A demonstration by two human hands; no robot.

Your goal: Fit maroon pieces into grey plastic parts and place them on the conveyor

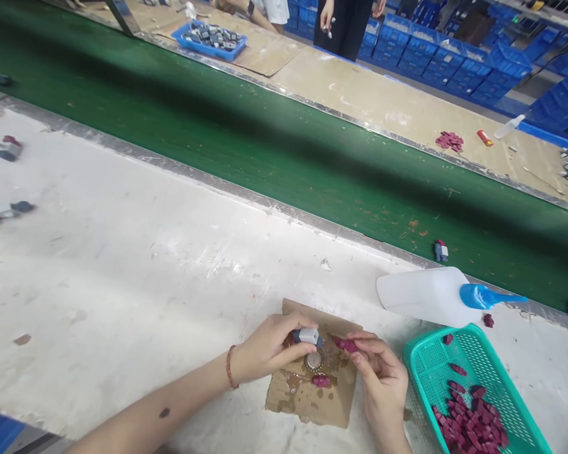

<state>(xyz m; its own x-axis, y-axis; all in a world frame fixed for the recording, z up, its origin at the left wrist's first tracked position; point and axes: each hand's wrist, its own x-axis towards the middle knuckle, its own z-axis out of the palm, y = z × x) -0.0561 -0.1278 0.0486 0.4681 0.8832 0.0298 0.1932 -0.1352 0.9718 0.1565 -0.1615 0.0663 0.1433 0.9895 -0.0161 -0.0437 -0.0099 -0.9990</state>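
My left hand [269,347] pinches a small grey and dark-blue plastic part [307,336] above a piece of brown cardboard [338,403]. To its right, my right hand [381,372] grips a small maroon plastic piece [345,344] between thumb and fingers. The two parts are close but apart. Below them on the cardboard sits a round metal cap [313,360] with a ridged rim. Another maroon piece [321,381] lies near the cap, among wet, shiny stains.
A teal basket [419,378] of maroon pieces stands at right. A white squeeze bottle [421,295] with a blue nozzle lies behind it. A green conveyor belt [265,145] crosses beyond, carrying an assembled part [440,250]. Opposite are a blue tray [227,53] of parts and people standing.
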